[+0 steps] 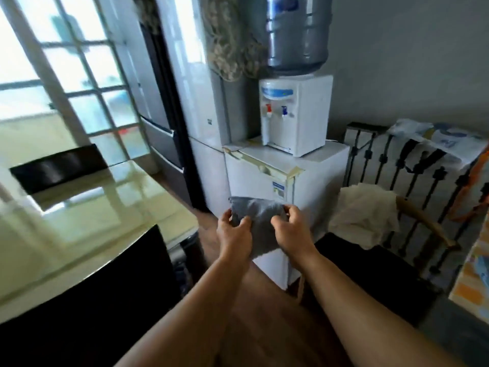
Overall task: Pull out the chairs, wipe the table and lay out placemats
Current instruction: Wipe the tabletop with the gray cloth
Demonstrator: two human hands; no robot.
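A folded grey cloth (260, 215) hangs in the air in front of me, held by both hands. My left hand (234, 231) grips its left edge and my right hand (289, 226) grips its right edge. The glossy cream table (87, 207) lies to my left, its top shining with window reflections. One dark chair (57, 168) stands at the table's far side. Another dark chair back (92, 300) rises at the near edge, close to my left arm.
A small white fridge (285, 181) with a water dispenser (296, 115) on top stands straight ahead. A tall fridge (195, 102) is left of it. A black chair (370, 266) with a pale cloth, a striped bag and boxes crowd the right. Wooden floor runs between.
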